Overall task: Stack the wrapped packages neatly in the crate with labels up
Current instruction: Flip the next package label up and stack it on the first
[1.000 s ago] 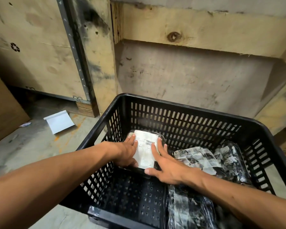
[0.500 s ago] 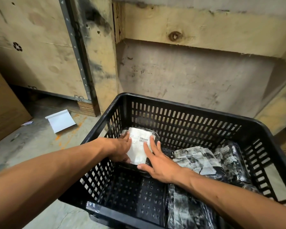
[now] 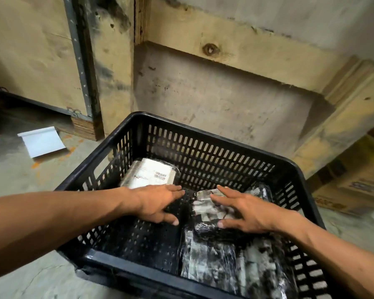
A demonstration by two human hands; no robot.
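A black slotted plastic crate (image 3: 203, 143) stands on the floor in front of me. In its far left corner lies a wrapped package (image 3: 151, 175) with its white barcode label facing up. My left hand (image 3: 153, 201) hovers open just in front of that package, fingers spread, holding nothing. My right hand (image 3: 244, 210) is open and spread over a black-and-white wrapped package (image 3: 207, 207) in the crate's middle; contact is unclear. Another wrapped package (image 3: 231, 266) lies at the near right, and one more (image 3: 261, 190) sits by the right wall.
Wooden crate panels (image 3: 214, 98) rise close behind the crate. A white sheet (image 3: 42, 142) lies on the concrete floor at the left. A cardboard box (image 3: 358, 184) stands on the right. The crate's near left floor (image 3: 147, 244) is bare.
Both hands let go of the labelled package, now lying in the far left corner. They drew back and to the right; the right hand now spreads over the middle package.
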